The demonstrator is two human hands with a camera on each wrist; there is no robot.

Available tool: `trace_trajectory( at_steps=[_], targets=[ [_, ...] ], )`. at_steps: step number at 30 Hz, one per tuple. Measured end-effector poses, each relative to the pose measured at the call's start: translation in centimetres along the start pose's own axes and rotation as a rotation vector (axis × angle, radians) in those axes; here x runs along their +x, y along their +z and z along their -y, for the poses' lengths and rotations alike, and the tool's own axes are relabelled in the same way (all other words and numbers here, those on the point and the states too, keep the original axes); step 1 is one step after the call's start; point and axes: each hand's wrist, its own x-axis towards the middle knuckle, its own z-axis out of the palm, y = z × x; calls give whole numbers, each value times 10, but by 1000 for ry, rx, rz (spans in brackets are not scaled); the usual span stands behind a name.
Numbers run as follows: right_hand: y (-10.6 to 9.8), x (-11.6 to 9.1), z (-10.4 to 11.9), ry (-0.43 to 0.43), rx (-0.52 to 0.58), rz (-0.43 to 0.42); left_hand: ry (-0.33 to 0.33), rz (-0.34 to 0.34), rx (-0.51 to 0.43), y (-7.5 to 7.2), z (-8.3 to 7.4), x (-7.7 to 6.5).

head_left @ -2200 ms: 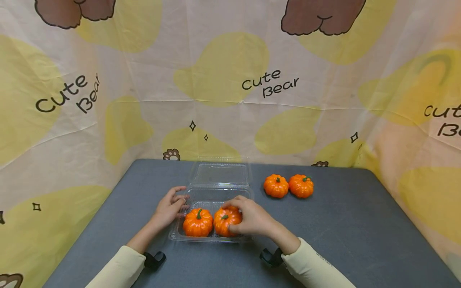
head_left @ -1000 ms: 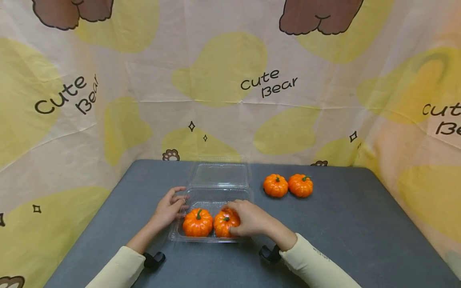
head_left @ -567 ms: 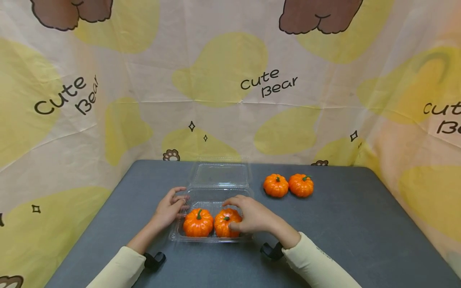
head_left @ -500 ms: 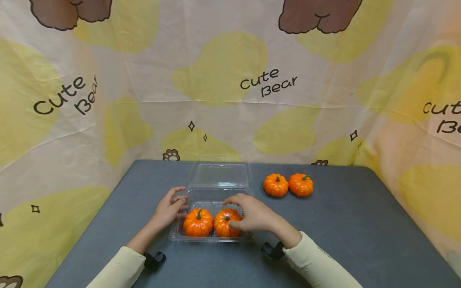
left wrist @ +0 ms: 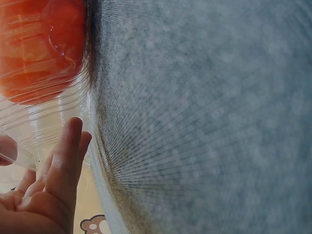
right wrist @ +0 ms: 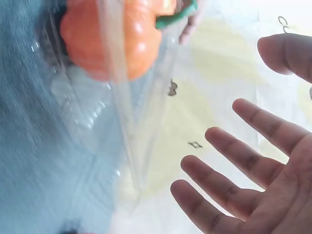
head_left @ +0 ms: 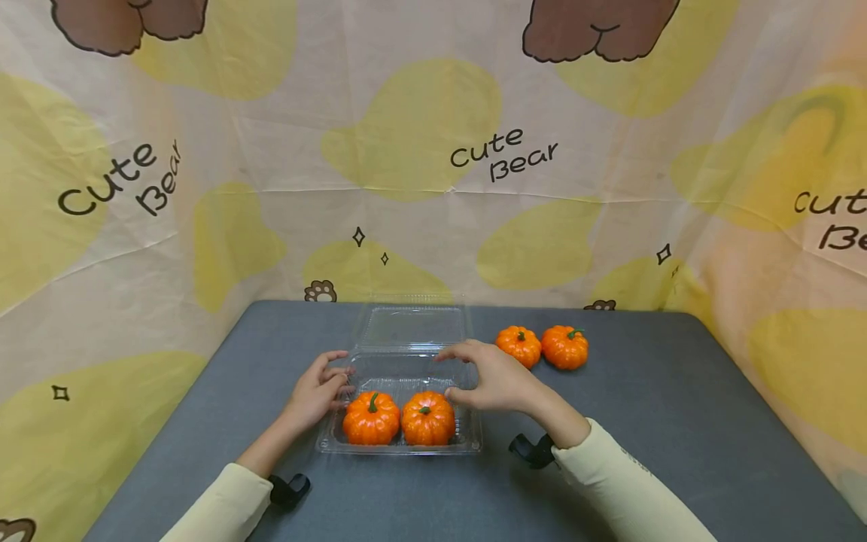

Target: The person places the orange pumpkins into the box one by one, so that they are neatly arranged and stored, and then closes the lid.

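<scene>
head view: the left hand is by the left side of a clear box. its fingers are loose and mostly straight, not squeezing anything. i cannot tell if they touch the box wall. the right hand is over the right side of the box. its fingers and thumb are spread wide, with space between them, and it holds nothing. in the right wrist view, all those fingers are apart, away from the pumpkin.

two orange pumpkins sit inside the box, in the front part. the left pumpkin and the right pumpkin are side by side, both with green stems on top. the lid is see-through and folded back behind the box.

the box is on a gray table. near the back, to the right of the box, are a third pumpkin and a fourth pumpkin, close together. the right hand hides a bit of the third one. a cloth hangs behind, with yellow blobs and "cute bear" words.
</scene>
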Motion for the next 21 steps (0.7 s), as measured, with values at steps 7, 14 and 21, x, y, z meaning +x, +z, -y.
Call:
trace_trajectory(
  at_steps=[7,14,21],
  targets=[
    [-22,2,-6,24,-25,-38,8,-1,12,0,0,0],
    [-45,3,-9,58,-40,-81,5,-4,11,0,-1,0],
    [-60,4,-20,81,17,-122,3,-3,10,0,-1,-1]
  ],
)
